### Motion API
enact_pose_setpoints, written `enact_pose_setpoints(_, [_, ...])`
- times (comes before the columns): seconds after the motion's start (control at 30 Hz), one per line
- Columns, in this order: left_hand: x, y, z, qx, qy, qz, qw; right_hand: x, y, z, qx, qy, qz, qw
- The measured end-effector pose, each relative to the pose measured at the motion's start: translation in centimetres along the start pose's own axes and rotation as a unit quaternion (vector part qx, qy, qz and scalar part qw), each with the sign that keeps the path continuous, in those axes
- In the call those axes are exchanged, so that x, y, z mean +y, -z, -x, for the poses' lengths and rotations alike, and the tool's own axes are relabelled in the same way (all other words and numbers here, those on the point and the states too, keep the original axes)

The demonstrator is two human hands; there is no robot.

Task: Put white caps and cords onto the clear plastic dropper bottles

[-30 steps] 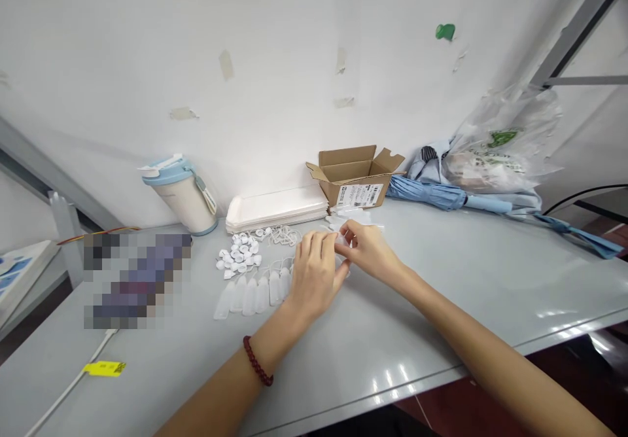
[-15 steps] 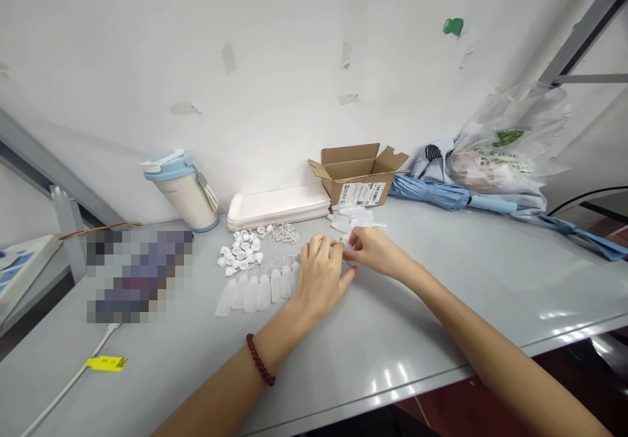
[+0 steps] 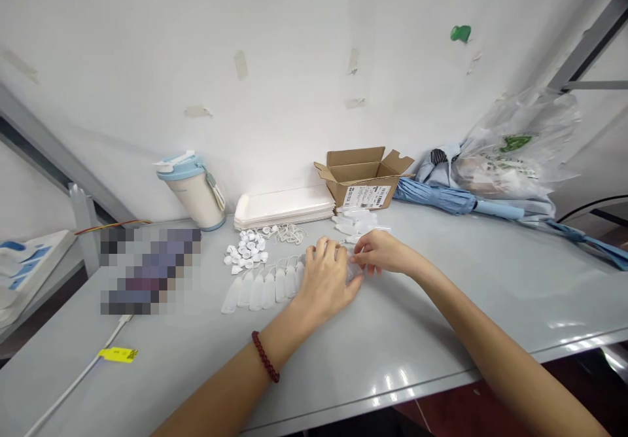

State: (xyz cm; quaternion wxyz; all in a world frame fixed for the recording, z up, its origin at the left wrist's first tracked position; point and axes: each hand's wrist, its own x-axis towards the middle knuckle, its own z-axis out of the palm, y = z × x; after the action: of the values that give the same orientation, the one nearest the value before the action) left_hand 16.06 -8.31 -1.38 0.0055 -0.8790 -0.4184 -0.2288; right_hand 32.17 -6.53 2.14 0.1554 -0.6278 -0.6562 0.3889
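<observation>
Both hands meet over the worktop (image 3: 441, 306), left hand (image 3: 326, 280) and right hand (image 3: 380, 254) fingers pinched together on a small clear bottle (image 3: 354, 271) at the end of the row of bottles (image 3: 262, 288), steadying it.

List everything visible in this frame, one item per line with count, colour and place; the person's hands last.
small bottles: about seven, translucent white, row left of the hands
caps: a pile, white, behind the row
loose pieces: several, translucent, before the box
cardboard box: one, brown, open, at the wall
trays: a stack, white, left of the box
tumbler: one, cream, blue lid
umbrella: one, blue, lying right
plastic bag: one, clear, far right
cable tag: one, yellow, front left
table: one, grey
left hand: bead bracelet, on a bottle
right hand: pinching a small piece
</observation>
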Motion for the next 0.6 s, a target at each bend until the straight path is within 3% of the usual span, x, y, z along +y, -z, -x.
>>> enact_pose_setpoints(0.37, [-0.31,-0.13,0.02,-0.026,-0.029,0.004,0.999,-0.22,0.27,0.01,-0.028,0.005,-0.053,0.998])
enact_pose_setpoints(0.6, [-0.19,0.79,-0.41,-0.019,-0.046,0.022,0.999,0.50,0.61,-0.52,0.058,0.025,-0.040,0.997])
